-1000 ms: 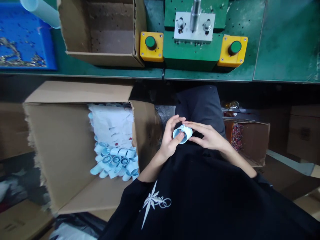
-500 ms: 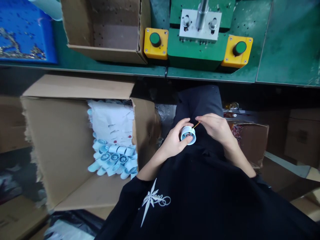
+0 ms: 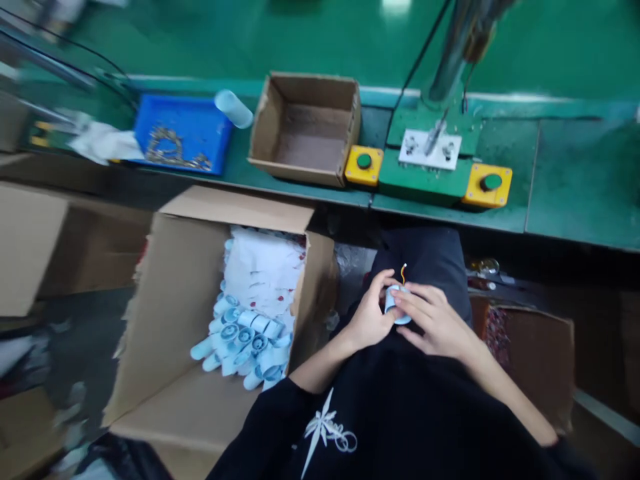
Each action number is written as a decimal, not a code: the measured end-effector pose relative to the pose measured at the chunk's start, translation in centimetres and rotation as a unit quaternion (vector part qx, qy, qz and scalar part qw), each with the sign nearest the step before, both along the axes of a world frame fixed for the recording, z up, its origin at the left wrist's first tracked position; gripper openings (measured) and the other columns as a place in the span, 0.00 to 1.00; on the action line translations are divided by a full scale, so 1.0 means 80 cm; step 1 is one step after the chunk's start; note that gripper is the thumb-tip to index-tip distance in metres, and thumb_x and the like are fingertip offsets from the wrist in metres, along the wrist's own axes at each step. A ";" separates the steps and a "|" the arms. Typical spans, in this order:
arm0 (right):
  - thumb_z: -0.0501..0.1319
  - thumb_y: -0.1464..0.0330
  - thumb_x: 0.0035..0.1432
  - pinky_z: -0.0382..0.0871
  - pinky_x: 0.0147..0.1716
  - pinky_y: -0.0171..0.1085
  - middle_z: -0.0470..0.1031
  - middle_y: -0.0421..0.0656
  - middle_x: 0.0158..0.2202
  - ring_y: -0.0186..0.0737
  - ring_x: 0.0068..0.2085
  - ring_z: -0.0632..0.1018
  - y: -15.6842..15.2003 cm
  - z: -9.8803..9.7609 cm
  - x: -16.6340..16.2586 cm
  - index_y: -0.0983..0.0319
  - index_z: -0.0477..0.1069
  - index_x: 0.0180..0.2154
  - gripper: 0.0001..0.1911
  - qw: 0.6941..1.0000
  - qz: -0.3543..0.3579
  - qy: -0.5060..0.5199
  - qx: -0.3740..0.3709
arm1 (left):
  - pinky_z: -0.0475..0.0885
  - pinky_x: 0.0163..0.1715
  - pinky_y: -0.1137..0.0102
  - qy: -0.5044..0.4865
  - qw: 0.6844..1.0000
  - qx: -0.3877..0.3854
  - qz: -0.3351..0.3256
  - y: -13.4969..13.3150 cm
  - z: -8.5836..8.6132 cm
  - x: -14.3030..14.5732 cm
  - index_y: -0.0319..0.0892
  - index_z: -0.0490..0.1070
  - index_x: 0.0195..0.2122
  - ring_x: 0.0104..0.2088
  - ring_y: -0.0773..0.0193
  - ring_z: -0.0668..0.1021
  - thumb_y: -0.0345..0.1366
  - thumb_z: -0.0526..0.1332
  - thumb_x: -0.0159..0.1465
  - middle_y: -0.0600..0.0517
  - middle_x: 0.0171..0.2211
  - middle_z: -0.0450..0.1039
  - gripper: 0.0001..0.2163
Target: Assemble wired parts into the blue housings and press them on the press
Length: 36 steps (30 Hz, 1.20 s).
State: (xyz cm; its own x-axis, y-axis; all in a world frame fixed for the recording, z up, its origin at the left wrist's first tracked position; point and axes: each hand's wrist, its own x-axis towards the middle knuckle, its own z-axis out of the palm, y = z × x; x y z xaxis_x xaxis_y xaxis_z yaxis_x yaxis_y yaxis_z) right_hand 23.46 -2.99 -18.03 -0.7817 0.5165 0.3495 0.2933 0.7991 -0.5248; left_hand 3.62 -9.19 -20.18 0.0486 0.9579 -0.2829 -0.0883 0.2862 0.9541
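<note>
Over my lap, my left hand (image 3: 369,319) and my right hand (image 3: 434,322) both close round one small white plastic housing (image 3: 393,301). A short orange wire (image 3: 403,272) sticks up out of it. The right fingers lie across the housing's front and hide most of it. To my left a large open cardboard box (image 3: 165,320) holds several more white housings (image 3: 245,340) under torn white paper (image 3: 263,267).
A green press fixture (image 3: 423,177) with two yellow button boxes (image 3: 364,165) stands on the green bench (image 3: 575,180) ahead. An empty cardboard box (image 3: 306,130) and a blue tray of metal parts (image 3: 181,133) sit left of it. Another box (image 3: 530,353) lies at my right.
The camera has tilted up and back, showing more of the bench. My right hand has moved from pinching the wire to covering the housing, and the wire now points upward.
</note>
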 end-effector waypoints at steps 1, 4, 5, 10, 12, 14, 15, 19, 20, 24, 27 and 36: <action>0.64 0.67 0.69 0.72 0.59 0.51 0.79 0.50 0.59 0.51 0.63 0.76 0.002 -0.002 -0.004 0.62 0.68 0.65 0.25 1.000 0.010 0.003 0.012 | 0.75 0.57 0.58 0.015 1.000 0.014 0.001 0.003 0.000 -0.001 0.48 0.58 0.68 0.55 0.54 0.79 0.32 0.68 0.64 0.44 0.57 0.72 0.32; 0.63 0.70 0.71 0.71 0.58 0.48 0.82 0.50 0.55 0.46 0.60 0.80 0.015 -0.008 -0.014 0.62 0.67 0.66 0.24 0.997 0.028 0.040 0.056 | 0.73 0.62 0.54 0.095 0.994 0.051 -0.013 0.011 0.005 -0.006 0.47 0.60 0.67 0.56 0.53 0.78 0.29 0.67 0.63 0.44 0.55 0.73 0.31; 0.62 0.70 0.71 0.71 0.58 0.47 0.83 0.50 0.54 0.46 0.59 0.80 0.020 -0.009 -0.018 0.62 0.67 0.66 0.23 0.996 0.033 0.052 0.064 | 0.73 0.62 0.53 0.120 0.991 0.061 -0.019 0.013 0.006 -0.008 0.46 0.61 0.66 0.56 0.52 0.78 0.29 0.67 0.63 0.43 0.55 0.73 0.31; 0.61 0.69 0.72 0.73 0.58 0.50 0.82 0.53 0.54 0.49 0.59 0.81 0.045 -0.008 -0.034 0.66 0.68 0.65 0.23 0.995 0.061 0.056 0.061 | 0.74 0.60 0.53 0.117 0.990 0.081 -0.013 0.032 -0.011 -0.018 0.44 0.63 0.63 0.55 0.51 0.79 0.30 0.67 0.64 0.42 0.55 0.72 0.27; 0.62 0.69 0.71 0.75 0.58 0.51 0.82 0.54 0.54 0.50 0.59 0.81 0.059 -0.003 -0.041 0.66 0.67 0.66 0.24 0.995 0.062 0.051 0.057 | 0.77 0.55 0.55 0.046 0.997 0.053 -0.014 0.047 -0.021 -0.021 0.43 0.61 0.64 0.50 0.53 0.81 0.33 0.69 0.64 0.42 0.52 0.73 0.29; 0.62 0.68 0.71 0.76 0.58 0.52 0.82 0.54 0.54 0.50 0.59 0.81 0.074 0.007 -0.045 0.65 0.65 0.68 0.27 0.995 0.064 0.048 0.052 | 0.79 0.51 0.57 -0.026 0.999 0.022 -0.030 0.067 -0.022 -0.028 0.44 0.58 0.67 0.47 0.55 0.82 0.37 0.73 0.62 0.43 0.51 0.74 0.35; 0.63 0.67 0.71 0.76 0.58 0.51 0.82 0.54 0.54 0.49 0.59 0.81 0.083 0.014 -0.045 0.64 0.65 0.68 0.28 0.995 0.068 0.047 0.051 | 0.79 0.50 0.58 -0.044 0.998 0.019 -0.042 0.078 -0.015 -0.033 0.45 0.57 0.69 0.47 0.54 0.82 0.39 0.75 0.61 0.43 0.51 0.74 0.39; 0.64 0.68 0.69 0.80 0.56 0.47 0.81 0.51 0.57 0.48 0.58 0.82 0.132 0.047 -0.035 0.59 0.63 0.70 0.31 0.993 0.031 0.090 0.067 | 0.77 0.56 0.56 0.085 0.980 0.163 -0.072 0.130 0.058 -0.080 0.47 0.69 0.65 0.59 0.47 0.78 0.49 0.78 0.56 0.39 0.62 0.71 0.38; 0.67 0.67 0.67 0.81 0.56 0.47 0.81 0.51 0.57 0.49 0.58 0.82 0.148 0.054 -0.032 0.58 0.63 0.70 0.33 0.989 -0.017 0.120 0.081 | 0.77 0.56 0.56 0.156 0.963 0.217 -0.046 0.148 0.083 -0.099 0.46 0.75 0.60 0.59 0.48 0.78 0.50 0.75 0.61 0.39 0.61 0.73 0.28; 0.75 0.62 0.58 0.82 0.57 0.50 0.80 0.50 0.58 0.53 0.56 0.83 0.217 0.075 -0.037 0.56 0.63 0.69 0.42 0.935 -0.242 0.239 0.105 | 0.76 0.51 0.61 0.452 0.861 0.231 0.039 0.243 0.155 -0.176 0.43 0.83 0.42 0.45 0.54 0.82 0.39 0.61 0.73 0.44 0.42 0.83 0.11; 0.73 0.56 0.61 0.80 0.60 0.52 0.77 0.51 0.61 0.54 0.60 0.81 0.259 0.082 -0.054 0.57 0.60 0.69 0.41 0.924 -0.263 0.265 0.080 | 0.74 0.42 0.63 0.604 0.783 0.099 -0.109 0.316 0.169 -0.211 0.43 0.85 0.39 0.40 0.50 0.83 0.38 0.63 0.69 0.44 0.39 0.85 0.10; 0.69 0.50 0.63 0.83 0.54 0.46 0.80 0.49 0.57 0.50 0.54 0.84 0.291 0.093 -0.078 0.58 0.66 0.63 0.34 0.922 -0.297 0.226 0.101 | 0.73 0.39 0.66 0.718 0.646 0.007 -0.259 0.368 0.150 -0.204 0.45 0.85 0.45 0.42 0.49 0.84 0.31 0.62 0.63 0.40 0.44 0.85 0.13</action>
State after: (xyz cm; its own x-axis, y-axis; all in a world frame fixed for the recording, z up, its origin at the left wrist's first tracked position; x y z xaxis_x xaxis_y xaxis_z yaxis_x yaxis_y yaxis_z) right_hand 17.21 20.31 -10.60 -0.1328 0.6948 0.7068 0.4991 0.6630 -0.5580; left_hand -12.66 20.22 -8.15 0.0606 0.9211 -0.3846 0.9950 -0.0865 -0.0505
